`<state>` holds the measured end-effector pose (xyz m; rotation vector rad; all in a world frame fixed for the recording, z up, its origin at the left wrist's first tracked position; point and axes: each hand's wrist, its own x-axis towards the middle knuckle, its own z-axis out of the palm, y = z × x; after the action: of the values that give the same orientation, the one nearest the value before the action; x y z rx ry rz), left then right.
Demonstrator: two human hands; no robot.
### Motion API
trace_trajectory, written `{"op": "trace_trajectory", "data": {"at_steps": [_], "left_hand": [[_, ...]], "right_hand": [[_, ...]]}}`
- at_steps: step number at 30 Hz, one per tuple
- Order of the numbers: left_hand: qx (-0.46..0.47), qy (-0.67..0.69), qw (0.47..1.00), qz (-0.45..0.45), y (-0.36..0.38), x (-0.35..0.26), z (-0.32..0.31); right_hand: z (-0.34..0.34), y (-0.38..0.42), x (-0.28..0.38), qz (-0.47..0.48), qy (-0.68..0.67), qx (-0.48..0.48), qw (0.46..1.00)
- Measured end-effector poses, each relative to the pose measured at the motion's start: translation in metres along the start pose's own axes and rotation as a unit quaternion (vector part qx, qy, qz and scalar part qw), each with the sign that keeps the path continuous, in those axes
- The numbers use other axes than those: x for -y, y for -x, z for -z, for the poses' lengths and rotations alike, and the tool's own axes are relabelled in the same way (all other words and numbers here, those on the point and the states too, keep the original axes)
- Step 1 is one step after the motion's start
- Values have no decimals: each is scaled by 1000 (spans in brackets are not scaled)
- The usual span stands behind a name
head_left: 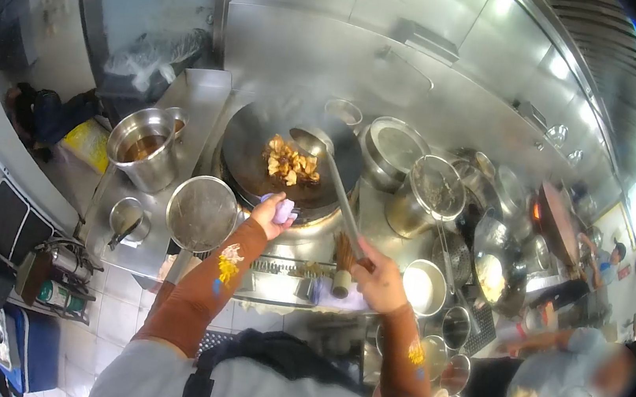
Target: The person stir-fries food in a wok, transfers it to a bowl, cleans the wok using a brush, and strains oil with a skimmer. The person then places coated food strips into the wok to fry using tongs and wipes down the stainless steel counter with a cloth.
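A large dark wok (250, 135) sits on the burner in front of me, with steam rising from it. Browned chunks of food (290, 165) lie in its middle. My left hand (272, 218) is closed on a folded lilac cloth (285, 209) at the wok's near rim; whether it also grips a wok handle is hidden. My right hand (383, 279) is wrapped round the long handle of a metal ladle (344, 195). The ladle's bowl (309, 142) is inside the wok, at the upper right of the food.
Left of the wok stand a mesh strainer (203, 212) and a steel pot of brown liquid (137, 149). On the right are a strainer over a pot (411, 218), a bowl of white contents (424, 287) and a bamboo brush (344, 265). Co-workers (566, 380) stand farther right.
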<state>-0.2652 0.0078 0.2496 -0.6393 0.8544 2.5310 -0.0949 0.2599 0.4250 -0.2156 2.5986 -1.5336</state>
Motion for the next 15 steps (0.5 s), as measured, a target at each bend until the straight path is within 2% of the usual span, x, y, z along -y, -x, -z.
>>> {"op": "trace_trajectory", "data": {"at_steps": [4,5,6,8,9,10,12,13,14,15], "left_hand": [[45,45,997,-39,0,8,1],[68,35,997,-23,-20,5,9],[37,71,996,35,-44,4,18],[-16,77,997,-22,-41,21,20],[3,68,997,-47,-18,26,14],[-27,33,998,-53,13,26,0],[40,-45,998,-12,67,16,-15],[10,-62,998,12,68,14,-18],[18,-10,1000,-3,53,17,-7],[-14,-8,1000,0,59,10,-17]], "right_hand": [[21,16,3,18,100,10,995],[20,23,-4,22,118,11,993],[21,25,-4,21,131,29,991],[26,26,8,25,156,71,985],[38,35,19,23,169,94,981],[53,42,19,-15,141,124,982],[80,55,26,-30,61,165,984],[82,46,28,-8,115,166,979],[83,40,29,3,161,168,973],[75,26,34,98,199,152,963]]}}
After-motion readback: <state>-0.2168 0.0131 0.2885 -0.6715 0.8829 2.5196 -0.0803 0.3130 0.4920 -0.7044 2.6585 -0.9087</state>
